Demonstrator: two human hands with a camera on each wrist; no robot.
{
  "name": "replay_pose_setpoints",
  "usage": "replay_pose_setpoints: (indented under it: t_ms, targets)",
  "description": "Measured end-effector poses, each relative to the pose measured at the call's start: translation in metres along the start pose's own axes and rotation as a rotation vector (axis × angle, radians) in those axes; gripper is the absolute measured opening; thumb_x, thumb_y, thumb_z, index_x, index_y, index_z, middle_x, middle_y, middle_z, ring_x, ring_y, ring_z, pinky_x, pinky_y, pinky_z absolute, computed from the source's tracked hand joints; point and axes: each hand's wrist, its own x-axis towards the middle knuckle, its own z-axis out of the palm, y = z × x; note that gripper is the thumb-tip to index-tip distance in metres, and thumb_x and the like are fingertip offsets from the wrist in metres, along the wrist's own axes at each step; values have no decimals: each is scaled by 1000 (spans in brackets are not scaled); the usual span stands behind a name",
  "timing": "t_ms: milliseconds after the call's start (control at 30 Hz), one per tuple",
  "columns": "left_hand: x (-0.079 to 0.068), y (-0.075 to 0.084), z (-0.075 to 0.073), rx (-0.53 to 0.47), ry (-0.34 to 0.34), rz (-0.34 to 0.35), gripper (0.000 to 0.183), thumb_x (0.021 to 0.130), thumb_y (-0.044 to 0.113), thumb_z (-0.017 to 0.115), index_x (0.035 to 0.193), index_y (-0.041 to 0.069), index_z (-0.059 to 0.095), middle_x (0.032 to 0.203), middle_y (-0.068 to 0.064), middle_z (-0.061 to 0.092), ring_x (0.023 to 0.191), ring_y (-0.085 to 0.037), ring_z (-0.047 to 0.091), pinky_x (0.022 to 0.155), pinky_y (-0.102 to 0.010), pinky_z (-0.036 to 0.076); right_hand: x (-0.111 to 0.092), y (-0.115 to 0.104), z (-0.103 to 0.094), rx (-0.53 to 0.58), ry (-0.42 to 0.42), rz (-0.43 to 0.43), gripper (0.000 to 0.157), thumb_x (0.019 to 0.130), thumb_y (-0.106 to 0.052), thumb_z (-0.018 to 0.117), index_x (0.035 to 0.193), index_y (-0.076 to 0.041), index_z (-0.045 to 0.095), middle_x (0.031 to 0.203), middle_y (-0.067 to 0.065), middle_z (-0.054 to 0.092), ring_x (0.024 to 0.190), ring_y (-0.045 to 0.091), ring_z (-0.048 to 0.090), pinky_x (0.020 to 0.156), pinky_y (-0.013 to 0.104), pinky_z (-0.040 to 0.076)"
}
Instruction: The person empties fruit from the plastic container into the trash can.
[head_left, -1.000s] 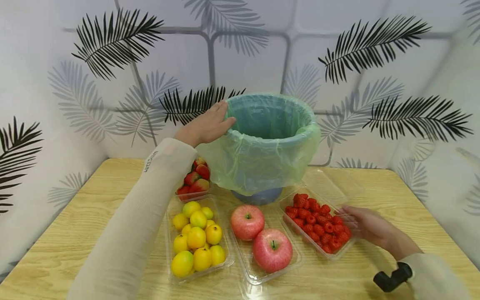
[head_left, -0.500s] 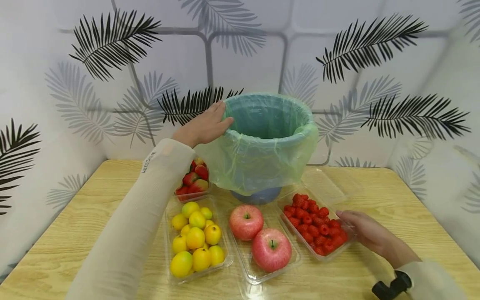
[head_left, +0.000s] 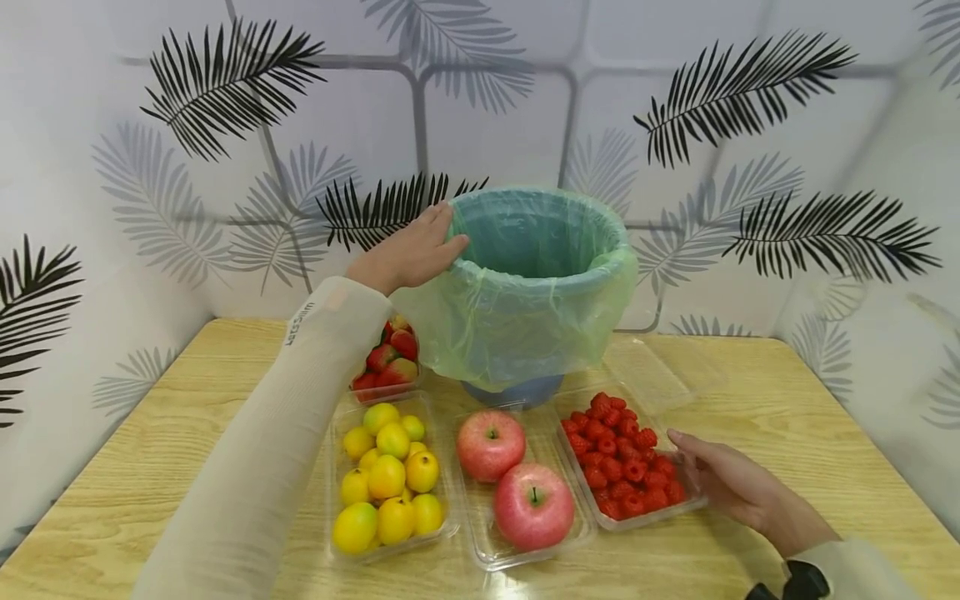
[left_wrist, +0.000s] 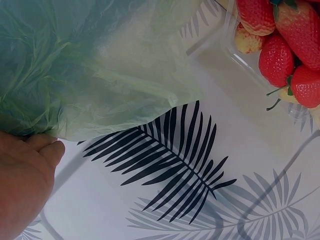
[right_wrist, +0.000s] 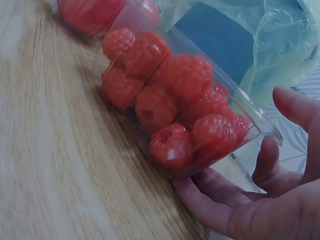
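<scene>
In the head view my left hand (head_left: 412, 250) holds the left rim of a blue bin (head_left: 513, 390) lined with a thin green plastic bag (head_left: 540, 325). The left wrist view shows curled fingers (left_wrist: 52, 150) against the bag's outside. My right hand (head_left: 750, 492) is at the right side of a clear plastic tray (head_left: 626, 523) of red raspberries (head_left: 622, 454). In the right wrist view its lower fingers (right_wrist: 200, 200) touch the tray's lower end, with the thumb apart. Left of the raspberries lies a clear tray (head_left: 491, 558) with two red apples (head_left: 534, 507).
A clear tray (head_left: 337, 546) of yellow-green round fruits (head_left: 386, 477) lies left of the apples. Strawberries (head_left: 390, 358) in a clear box are behind it, partly hidden by my left sleeve. A clear lid (head_left: 660, 371) lies right of the bin on the wooden table (head_left: 810, 408).
The raspberry tray has slid left and turned straighter, and my right hand has followed it. The apple and yellow-fruit trays have shifted slightly left. My left hand stays on the bin's rim.
</scene>
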Motion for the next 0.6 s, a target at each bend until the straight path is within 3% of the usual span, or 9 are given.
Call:
replay_pose_setpoints:
  t_ms: [67,100,167,233,300,367,433,533,600]
  targets:
    - [0,0,0,4,2,0,68,104,41,21,152,3,-8,160,-12,-13,148,-25,-10,121,-41,3,0,1,0,-11,25,2,50,103,-38,35,64,-26,63,121,13,61,106,1,53,91,21,42]
    - [0,0,0,7,3,1,68,104,41,21,152,3,-8,160,-12,-12,148,-25,-9,121,-41,3,0,2,0,-14,36,3,50,103,-40,34,64,-26,63,132,24,53,106,1,52,92,21,40]
    - [1,0,1,8,3,0,68,104,41,21,152,3,-8,160,-12,-13,148,-25,-9,121,-41,3,-1,4,0,-19,56,12,52,103,-43,32,64,-26,62,150,36,20,105,1,51,93,24,38]
    - [1,0,1,5,-1,0,68,104,42,21,152,3,-8,160,-11,-13,148,-24,-10,121,-41,3,-1,6,-1,-19,64,22,53,102,-45,30,65,-26,62,154,33,-3,105,0,49,92,24,37]
    - [2,0,1,5,-3,2,68,104,42,21,152,3,-8,160,-11,-13,148,-24,-10,121,-40,3,-1,8,-2,-1,86,35,51,102,-46,31,67,-27,63,154,31,12,108,0,49,87,22,41]
    - [2,0,1,7,-6,2,69,104,42,21,152,3,-8,160,-12,-13,148,-24,-10,121,-40,3,-1,9,-1,11,91,40,48,102,-46,32,70,-27,62,154,25,17,126,14,43,89,25,43]
    - [3,-1,1,12,-7,2,69,104,42,21,152,3,-9,160,-12,-13,148,-24,-10,121,-40,2,-1,8,0,10,94,40,44,102,-46,32,73,-28,60,144,10,34,132,17,37,89,25,44]
    - [3,-1,0,13,-10,0,69,104,42,20,152,3,-9,160,-12,-13,148,-24,-11,121,-40,2,-2,4,3,53,-7,18,47,103,-44,27,76,-27,61,129,5,50,128,20,42,89,29,44]
    - [3,-1,0,12,-14,-1,69,104,42,20,152,3,-9,160,-12,-14,148,-24,-11,121,-39,1,-4,-1,5,120,-81,2,45,103,-43,24,84,-24,61,114,-5,56,112,11,53,86,29,48]
